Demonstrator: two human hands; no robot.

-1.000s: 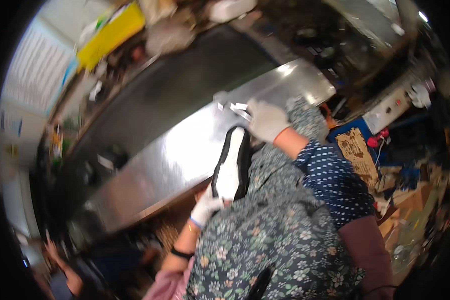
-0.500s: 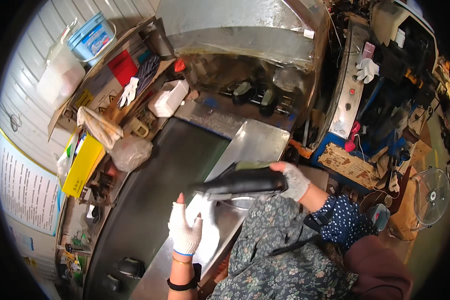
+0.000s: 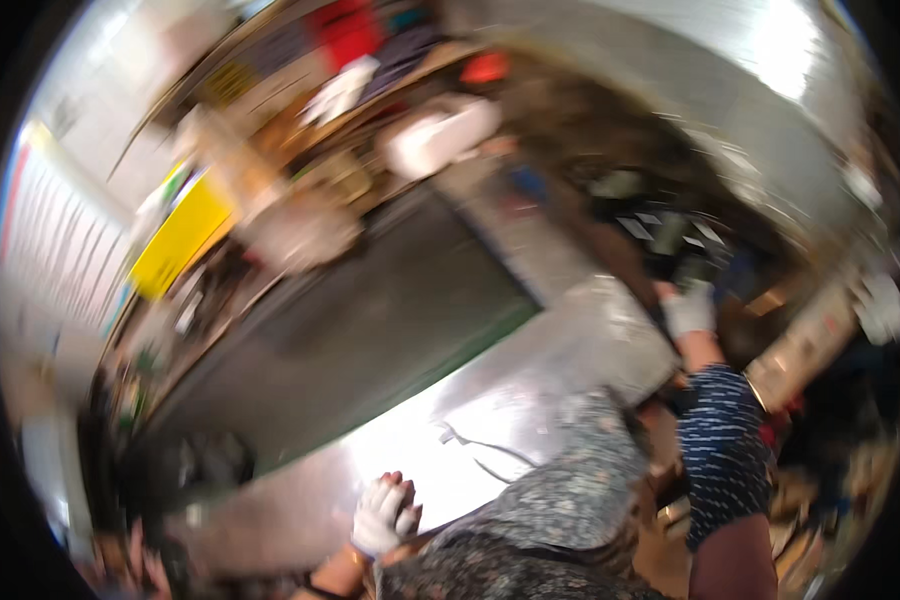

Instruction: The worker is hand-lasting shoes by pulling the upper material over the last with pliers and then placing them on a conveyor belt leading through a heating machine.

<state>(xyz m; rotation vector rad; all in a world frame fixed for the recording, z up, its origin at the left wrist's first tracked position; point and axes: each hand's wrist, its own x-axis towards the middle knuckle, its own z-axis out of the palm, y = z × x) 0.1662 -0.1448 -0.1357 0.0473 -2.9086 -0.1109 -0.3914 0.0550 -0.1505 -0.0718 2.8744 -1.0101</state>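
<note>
White fingerless-looking gloves cover both of my hands. My right hand (image 3: 688, 308) reaches forward to the machine opening at the right. Its fingers close around a dark shoe-shaped piece (image 3: 698, 270) with a grey-green top, though motion blurs the grip. Beside it in the opening, another grey-green shoe form (image 3: 615, 185) rests farther left. My left hand (image 3: 382, 515) is low over the shiny metal tray (image 3: 310, 495), fingers loosely curled, thumb apart, with nothing visible in it. A thin dark loop (image 3: 495, 455) lies near the tray's front edge.
Beyond the tray runs a dark conveyor belt (image 3: 360, 330), with blurred dark items (image 3: 205, 460) at its left end. A cluttered shelf carries a yellow box (image 3: 182, 232) and a white container (image 3: 440, 135). The metal hood (image 3: 690, 70) overhangs the opening. A control panel (image 3: 805, 345) stands at right.
The view has swung to the right. My right hand has gone from above the tray, where it held a black shoe-shaped piece, to the machine opening. My left hand has dropped lower and curled its fingers.
</note>
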